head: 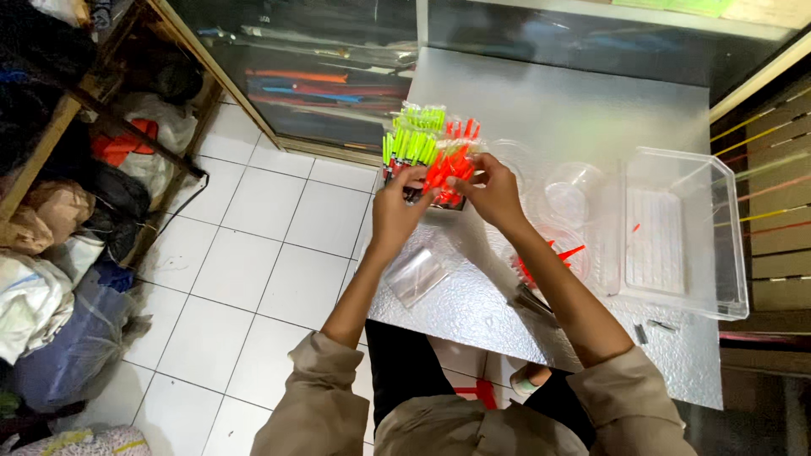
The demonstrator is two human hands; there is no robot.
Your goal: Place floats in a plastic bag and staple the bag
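While both hands pinch it, the bundle of orange sticks (446, 169) shows as thin neon rods with dark ends, just beside yellow-green sticks (410, 145); silver textured table (473, 295) over white tiled floor (253, 245), clear plastic box (684, 228) at right, glass cabinet (321, 76) behind; left hand (397, 207) and right hand (494, 194) closed on the bundle from either side, fingertips touching it, at the table's far-left edge

On the tabletop (541, 110), the rack of sticks (427, 156) stands at the left edge, round cups (570, 190) mid-table, the box (684, 228) by the right edge, the bag (414, 274) near the front-left corner.
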